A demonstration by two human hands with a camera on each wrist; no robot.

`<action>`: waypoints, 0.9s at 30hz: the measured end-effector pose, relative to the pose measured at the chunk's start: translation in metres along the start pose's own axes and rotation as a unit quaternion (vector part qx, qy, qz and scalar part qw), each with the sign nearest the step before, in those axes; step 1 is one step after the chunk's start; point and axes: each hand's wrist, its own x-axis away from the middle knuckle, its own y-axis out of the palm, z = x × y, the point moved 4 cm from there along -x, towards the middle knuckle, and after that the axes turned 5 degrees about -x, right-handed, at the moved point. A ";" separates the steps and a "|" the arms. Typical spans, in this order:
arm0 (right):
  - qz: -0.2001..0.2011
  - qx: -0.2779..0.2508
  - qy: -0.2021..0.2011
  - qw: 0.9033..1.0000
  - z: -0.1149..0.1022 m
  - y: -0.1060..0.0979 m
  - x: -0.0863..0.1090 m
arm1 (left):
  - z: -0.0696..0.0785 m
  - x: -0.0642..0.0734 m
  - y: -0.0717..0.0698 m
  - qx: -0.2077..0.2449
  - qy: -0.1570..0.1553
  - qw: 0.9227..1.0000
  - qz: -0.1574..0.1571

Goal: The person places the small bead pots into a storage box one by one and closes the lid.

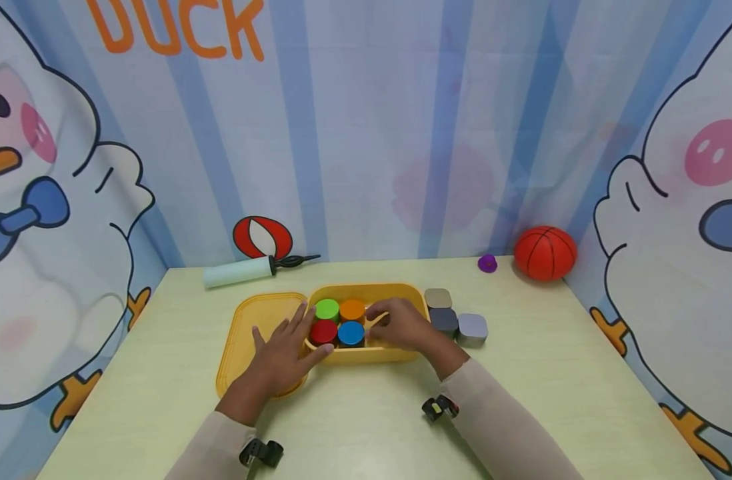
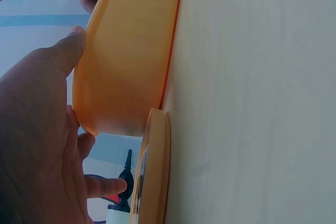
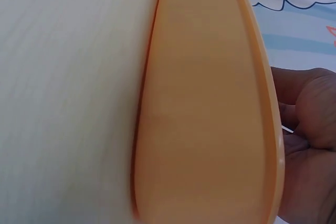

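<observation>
A yellow box [image 1: 366, 357] stands on the table with four-sided walls and rounded corners. Inside its left half are several round pieces with coloured tops: green [image 1: 327, 309], orange [image 1: 352, 310], red [image 1: 323, 332] and blue [image 1: 351, 333]. My left hand [image 1: 285, 353] rests at the box's left end, fingers spread, thumb at the front rim. My right hand [image 1: 402, 325] reaches over the front wall into the box, fingers bent downward beside the orange and blue pieces. I cannot tell whether it holds anything. The right wrist view shows the box's outer wall [image 3: 205, 103] hiding the fingertips.
A yellow lid [image 1: 237, 353] lies left of the box, partly under my left forearm. Beige [image 1: 438, 298], dark grey [image 1: 443, 320] and light grey [image 1: 472, 329] blocks sit at its right. Behind are a hand pump [image 1: 240, 272], a purple piece [image 1: 487, 263] and a red ball [image 1: 545, 253].
</observation>
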 end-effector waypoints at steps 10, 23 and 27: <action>0.040 -0.052 -0.038 0.997 0.002 -0.023 0.011 | 0.001 0.001 -0.001 0.001 0.001 1.000 0.004; 0.070 -0.079 -0.054 0.993 0.013 -0.048 0.025 | 0.001 0.003 -0.002 0.007 0.006 1.000 0.006; 0.081 -0.097 -0.059 0.990 0.019 -0.056 0.031 | 0.002 0.003 -0.002 0.005 0.005 1.000 0.004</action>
